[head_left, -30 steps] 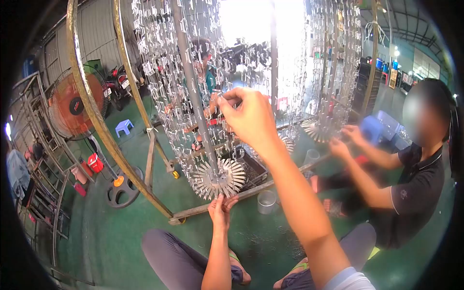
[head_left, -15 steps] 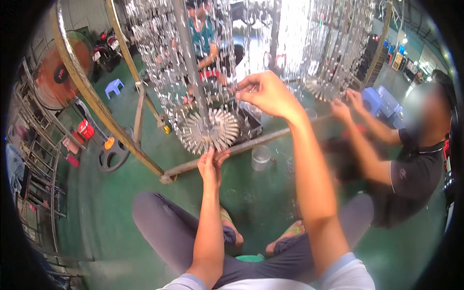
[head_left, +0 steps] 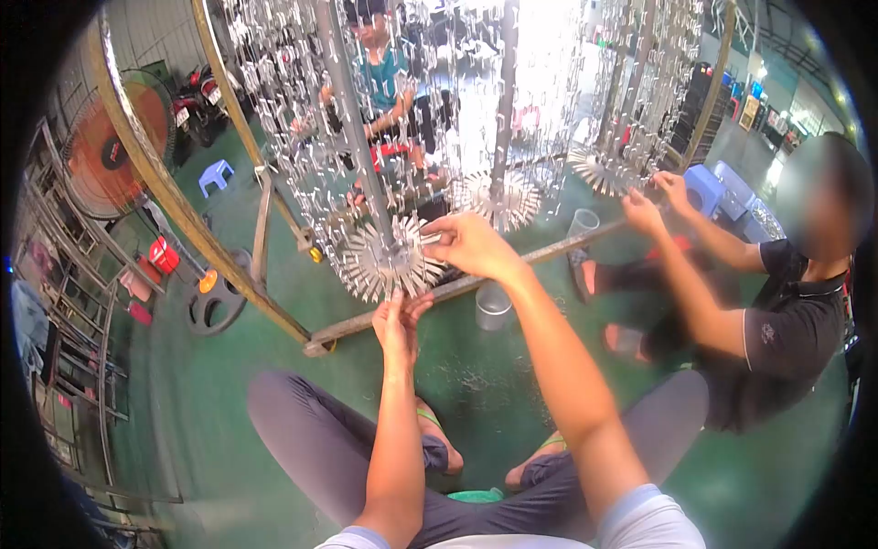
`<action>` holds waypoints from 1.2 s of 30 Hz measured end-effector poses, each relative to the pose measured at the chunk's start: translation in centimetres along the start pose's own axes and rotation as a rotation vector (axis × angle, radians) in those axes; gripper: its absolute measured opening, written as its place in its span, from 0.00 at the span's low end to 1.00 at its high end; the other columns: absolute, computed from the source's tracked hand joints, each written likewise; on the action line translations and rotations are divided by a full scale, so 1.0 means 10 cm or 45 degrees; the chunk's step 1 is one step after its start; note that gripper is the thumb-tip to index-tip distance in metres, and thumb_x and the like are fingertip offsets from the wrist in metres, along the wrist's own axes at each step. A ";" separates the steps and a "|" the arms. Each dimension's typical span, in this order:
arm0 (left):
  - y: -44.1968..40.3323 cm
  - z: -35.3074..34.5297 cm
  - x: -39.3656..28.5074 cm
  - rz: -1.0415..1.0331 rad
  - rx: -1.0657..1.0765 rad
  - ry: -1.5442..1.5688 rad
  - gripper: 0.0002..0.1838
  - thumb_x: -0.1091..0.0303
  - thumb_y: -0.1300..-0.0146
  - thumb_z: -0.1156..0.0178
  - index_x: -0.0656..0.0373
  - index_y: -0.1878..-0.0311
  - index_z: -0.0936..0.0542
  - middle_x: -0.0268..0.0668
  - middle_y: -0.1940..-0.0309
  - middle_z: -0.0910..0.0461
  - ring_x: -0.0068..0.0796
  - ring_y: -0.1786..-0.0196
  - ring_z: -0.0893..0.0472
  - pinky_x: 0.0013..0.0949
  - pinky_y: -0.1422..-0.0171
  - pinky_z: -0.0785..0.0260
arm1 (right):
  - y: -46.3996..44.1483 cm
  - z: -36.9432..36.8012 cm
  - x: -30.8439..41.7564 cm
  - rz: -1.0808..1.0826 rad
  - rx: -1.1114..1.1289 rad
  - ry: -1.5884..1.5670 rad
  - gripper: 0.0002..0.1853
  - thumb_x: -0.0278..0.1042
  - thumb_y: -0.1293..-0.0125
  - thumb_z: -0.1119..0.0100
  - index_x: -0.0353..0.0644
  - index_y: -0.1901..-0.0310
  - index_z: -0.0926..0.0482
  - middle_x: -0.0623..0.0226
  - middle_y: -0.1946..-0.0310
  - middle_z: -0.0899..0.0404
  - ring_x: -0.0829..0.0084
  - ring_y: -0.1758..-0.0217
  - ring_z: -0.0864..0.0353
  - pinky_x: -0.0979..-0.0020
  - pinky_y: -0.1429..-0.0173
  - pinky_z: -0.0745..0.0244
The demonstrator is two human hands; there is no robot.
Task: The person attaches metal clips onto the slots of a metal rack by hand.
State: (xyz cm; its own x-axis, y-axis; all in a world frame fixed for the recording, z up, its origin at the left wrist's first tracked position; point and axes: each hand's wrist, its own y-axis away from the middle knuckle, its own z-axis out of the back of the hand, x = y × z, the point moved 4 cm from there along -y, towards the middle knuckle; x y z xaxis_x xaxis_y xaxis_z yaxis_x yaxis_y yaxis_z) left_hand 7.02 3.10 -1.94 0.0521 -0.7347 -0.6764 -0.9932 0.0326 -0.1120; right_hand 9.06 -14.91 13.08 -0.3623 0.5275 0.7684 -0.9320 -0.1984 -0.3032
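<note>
A round slotted metal disc [head_left: 389, 261] sits at the foot of a grey pole [head_left: 352, 119], with strands of small metal clips [head_left: 283, 110] hanging around it. At the disc's front edge is my left hand [head_left: 398, 325], its fingers pressed together; whatever they pinch is too small to name. My right hand [head_left: 471, 247] is at the disc's right side, thumb and fingertips closed beside the strands, and the thing between them cannot be made out.
A person [head_left: 786, 302] sits at the right, hands at another slotted disc [head_left: 608, 174]. Another person [head_left: 384, 87] is behind the strands. A frame bar [head_left: 457, 288], clear cup [head_left: 493, 306], fan [head_left: 119, 151] and blue stool [head_left: 217, 177] surround the disc.
My right hand has come down from beside the hanging strands to the disc's right side. My left hand remains at the disc's front edge. The view has tilted downward.
</note>
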 end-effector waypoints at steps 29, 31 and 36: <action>0.00 0.04 0.07 0.012 -0.042 -0.028 0.18 0.60 0.23 0.38 0.72 0.53 0.20 0.57 0.56 0.13 0.48 0.55 0.10 0.42 0.48 0.13 | 0.88 0.12 0.32 -0.025 -0.150 -0.250 0.13 0.37 0.36 0.25 0.32 0.61 0.11 0.65 0.73 0.16 0.78 0.69 0.21 0.69 0.64 0.28; 0.03 0.02 0.04 0.033 -0.088 -0.128 0.20 0.58 0.24 0.37 0.72 0.51 0.20 0.56 0.55 0.13 0.44 0.55 0.09 0.41 0.47 0.14 | 0.80 0.01 0.31 0.012 -0.212 -0.145 0.13 0.37 0.35 0.26 0.32 0.66 0.13 0.64 0.77 0.18 0.77 0.70 0.21 0.67 0.65 0.28; 0.09 -0.05 -0.09 0.053 -0.096 -0.338 0.20 0.59 0.25 0.34 0.72 0.53 0.19 0.54 0.56 0.12 0.41 0.57 0.09 0.38 0.50 0.14 | 0.69 -0.19 0.23 0.147 -0.431 0.028 0.15 0.36 0.36 0.27 0.28 0.65 0.13 0.59 0.79 0.19 0.75 0.76 0.21 0.66 0.70 0.30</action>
State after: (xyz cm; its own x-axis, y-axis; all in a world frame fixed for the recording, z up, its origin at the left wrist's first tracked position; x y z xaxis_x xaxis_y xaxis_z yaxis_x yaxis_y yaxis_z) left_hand 6.07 3.43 -1.09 0.0266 -0.5302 -0.8475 -0.9995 0.0011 -0.0321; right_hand 1.79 -13.52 11.66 -0.4613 0.5357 0.7072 -0.8285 0.0250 -0.5594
